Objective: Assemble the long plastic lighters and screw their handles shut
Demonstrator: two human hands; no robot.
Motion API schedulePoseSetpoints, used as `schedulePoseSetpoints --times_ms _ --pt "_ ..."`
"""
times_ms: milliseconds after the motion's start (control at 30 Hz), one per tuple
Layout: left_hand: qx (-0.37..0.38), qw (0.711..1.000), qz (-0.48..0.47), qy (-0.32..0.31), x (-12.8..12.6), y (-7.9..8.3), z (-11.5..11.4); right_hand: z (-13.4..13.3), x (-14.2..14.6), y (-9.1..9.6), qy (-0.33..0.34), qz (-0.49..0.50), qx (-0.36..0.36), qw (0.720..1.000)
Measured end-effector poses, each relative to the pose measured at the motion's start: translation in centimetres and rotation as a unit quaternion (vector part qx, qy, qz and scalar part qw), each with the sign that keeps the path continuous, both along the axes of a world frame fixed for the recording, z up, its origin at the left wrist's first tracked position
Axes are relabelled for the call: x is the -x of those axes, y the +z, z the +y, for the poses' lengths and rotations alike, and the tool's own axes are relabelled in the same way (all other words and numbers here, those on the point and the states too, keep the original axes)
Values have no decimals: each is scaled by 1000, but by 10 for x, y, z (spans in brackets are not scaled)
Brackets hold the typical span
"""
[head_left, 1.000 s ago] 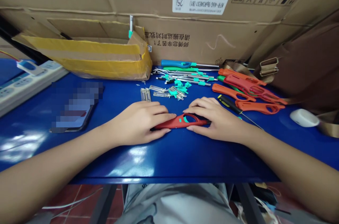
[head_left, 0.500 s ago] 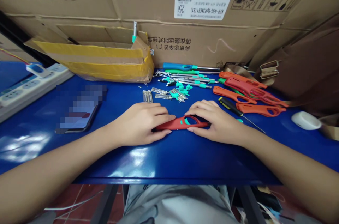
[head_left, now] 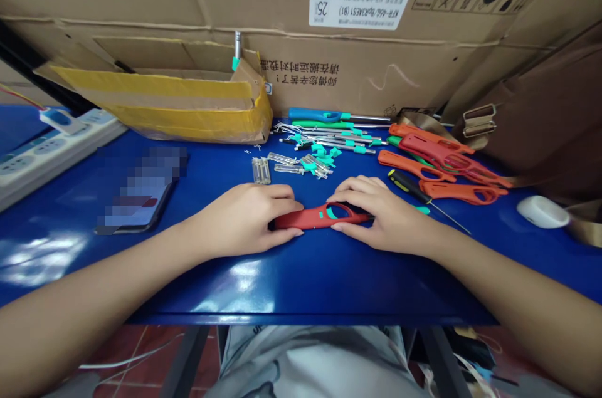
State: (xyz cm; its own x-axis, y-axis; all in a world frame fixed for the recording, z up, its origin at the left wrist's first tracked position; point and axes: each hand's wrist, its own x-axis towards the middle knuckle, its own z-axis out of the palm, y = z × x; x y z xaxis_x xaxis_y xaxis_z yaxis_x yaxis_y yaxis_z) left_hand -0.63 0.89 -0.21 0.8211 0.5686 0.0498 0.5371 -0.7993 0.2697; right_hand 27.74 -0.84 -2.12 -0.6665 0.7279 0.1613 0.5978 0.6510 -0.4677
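Observation:
A red lighter body (head_left: pixel 316 217) with a teal trigger lies flat on the blue table (head_left: pixel 301 279) in front of me. My left hand (head_left: pixel 249 219) presses down on its left end, fingers curled around it. My right hand (head_left: pixel 379 213) grips its right end, fingers wrapped over the handle loop. Just behind my right hand lies a black and yellow screwdriver (head_left: pixel 414 191). Several metal tubes with teal parts (head_left: pixel 320 147) lie scattered behind the hands.
Several orange lighter shells (head_left: pixel 437 163) are piled at the right. A taped cardboard box (head_left: pixel 164 103) sits at the back left, a phone (head_left: pixel 136 197) and a power strip (head_left: pixel 42 141) at the left, a white earbud case (head_left: pixel 540 211) at the right. Big cartons wall the back.
My left fingers have pulled back slightly along the red lighter body. Both hands stay on it; the view has shifted a little.

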Motion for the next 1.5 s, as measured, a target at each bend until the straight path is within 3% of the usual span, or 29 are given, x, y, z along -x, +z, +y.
schedulePoseSetpoints --times_ms 267,867,1067,1167,1367,1500 --pt "35 998 -30 47 -3 2 -3 -1 1 -1 -21 2 30 999" --pt "36 996 -48 59 -2 1 -3 -1 3 3 -15 -39 -9 999" --pt "41 994 -46 95 -3 0 -1 -2 3 -4 -31 -30 -23 999" --pt "19 995 -22 95 -5 0 -3 -4 6 -6 -42 -45 -41 997" --pt "-108 992 37 46 -8 -2 -6 -6 6 -1 -11 -103 -79 992" --pt "-95 995 -15 27 -6 -5 -1 -4 1 2 5 -76 -109 991"
